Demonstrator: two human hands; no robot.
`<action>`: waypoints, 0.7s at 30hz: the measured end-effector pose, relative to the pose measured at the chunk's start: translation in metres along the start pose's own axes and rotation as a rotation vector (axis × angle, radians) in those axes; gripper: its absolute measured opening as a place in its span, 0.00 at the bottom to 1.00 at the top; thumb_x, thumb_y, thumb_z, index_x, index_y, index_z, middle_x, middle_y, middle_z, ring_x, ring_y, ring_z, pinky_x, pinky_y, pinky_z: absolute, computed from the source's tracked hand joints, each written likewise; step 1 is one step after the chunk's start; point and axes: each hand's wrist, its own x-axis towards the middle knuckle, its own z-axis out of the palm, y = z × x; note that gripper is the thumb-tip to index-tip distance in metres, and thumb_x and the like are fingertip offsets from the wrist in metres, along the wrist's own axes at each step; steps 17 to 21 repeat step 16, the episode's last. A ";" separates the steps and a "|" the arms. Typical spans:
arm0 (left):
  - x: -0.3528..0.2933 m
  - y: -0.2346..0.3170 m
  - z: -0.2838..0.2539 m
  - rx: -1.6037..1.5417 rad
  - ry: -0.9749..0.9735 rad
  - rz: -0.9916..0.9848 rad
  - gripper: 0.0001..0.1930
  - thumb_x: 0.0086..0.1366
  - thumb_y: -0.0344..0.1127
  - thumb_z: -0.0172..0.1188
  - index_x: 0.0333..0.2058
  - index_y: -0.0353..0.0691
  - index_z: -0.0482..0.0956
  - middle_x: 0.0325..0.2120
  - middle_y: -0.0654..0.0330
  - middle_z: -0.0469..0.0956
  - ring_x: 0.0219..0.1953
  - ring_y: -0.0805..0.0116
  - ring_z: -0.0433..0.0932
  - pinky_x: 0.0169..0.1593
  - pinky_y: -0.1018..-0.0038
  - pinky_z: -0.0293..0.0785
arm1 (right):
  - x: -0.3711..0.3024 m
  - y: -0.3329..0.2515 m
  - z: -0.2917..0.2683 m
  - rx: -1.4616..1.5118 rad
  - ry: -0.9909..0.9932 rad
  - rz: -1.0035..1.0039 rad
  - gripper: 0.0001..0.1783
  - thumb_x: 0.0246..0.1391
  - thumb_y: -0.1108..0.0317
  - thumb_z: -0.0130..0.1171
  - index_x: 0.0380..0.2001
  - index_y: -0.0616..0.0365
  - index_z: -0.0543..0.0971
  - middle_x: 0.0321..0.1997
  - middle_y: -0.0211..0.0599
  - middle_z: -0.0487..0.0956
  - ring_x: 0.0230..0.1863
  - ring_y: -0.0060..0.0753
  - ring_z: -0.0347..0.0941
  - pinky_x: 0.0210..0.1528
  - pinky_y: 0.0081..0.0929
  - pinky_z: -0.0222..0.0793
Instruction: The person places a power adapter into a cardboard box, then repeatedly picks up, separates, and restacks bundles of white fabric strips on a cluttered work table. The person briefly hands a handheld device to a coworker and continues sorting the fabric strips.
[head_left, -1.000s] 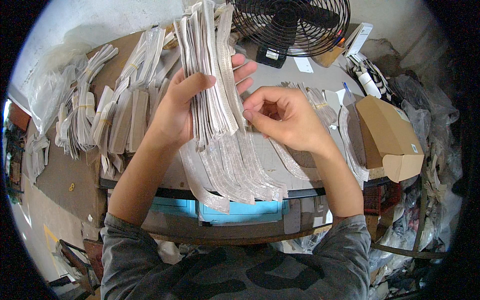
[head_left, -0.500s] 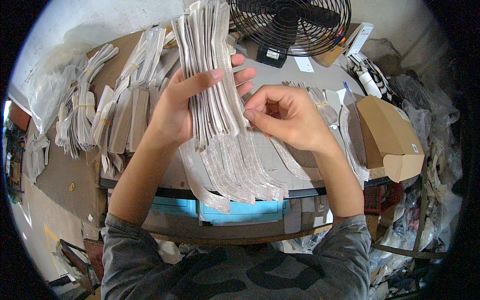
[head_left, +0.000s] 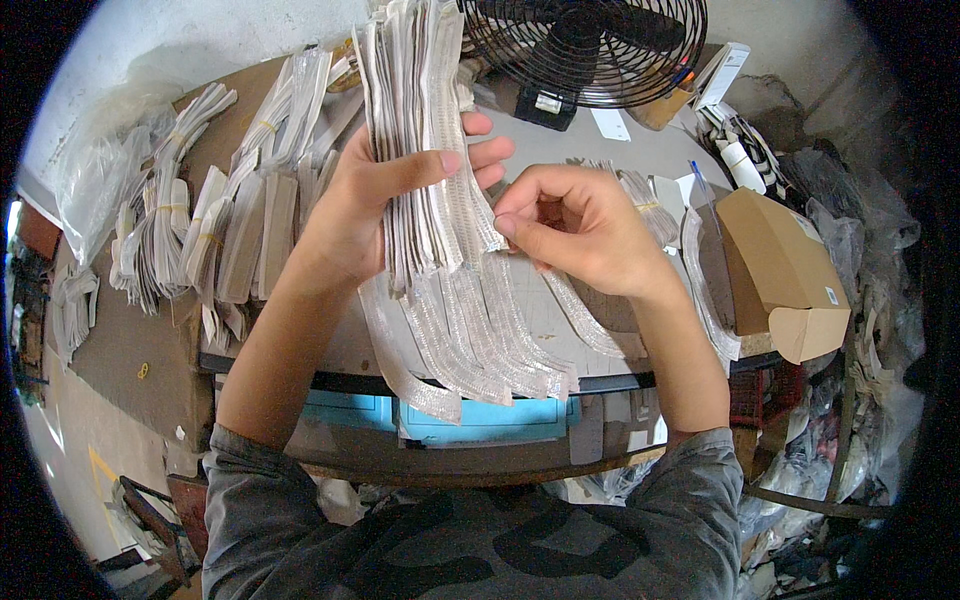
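A thick bundle of pale, stitched fabric strips (head_left: 415, 110) stands upright in my left hand (head_left: 365, 195). The thumb lies across its front, and the fingertips show past its right side. My right hand (head_left: 590, 230) is closed in a pinch at the bundle's lower right, thumb and forefinger on the bottom end of one strip, which is bent out to the right. Below the bundle, several curved, shiny grey-white strips (head_left: 480, 350) lie side by side on the table (head_left: 640, 340), their ends over its front edge. Another curved strip (head_left: 585, 318) lies under my right wrist.
Banded strip bundles (head_left: 165, 235) are piled at the left, beside a clear plastic bag (head_left: 95, 165). A black fan (head_left: 585, 45) stands at the back. To the right are a cardboard box (head_left: 780, 260), a blue pen (head_left: 697, 175) and a smaller bundle (head_left: 650, 210). Blue sheets (head_left: 480, 425) show below the tabletop.
My right thumb and forefinger have drawn one strip's lower end slightly out to the right from the bundle. The left thumb has slid a little to the right across the front.
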 end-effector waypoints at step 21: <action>0.001 0.000 -0.006 0.050 -0.051 -0.017 0.31 0.64 0.29 0.66 0.62 0.24 0.67 0.58 0.41 0.74 0.61 0.46 0.78 0.62 0.53 0.80 | 0.000 0.001 -0.002 0.014 -0.014 0.022 0.04 0.63 0.73 0.65 0.36 0.62 0.81 0.28 0.27 0.81 0.25 0.13 0.73 0.26 0.15 0.68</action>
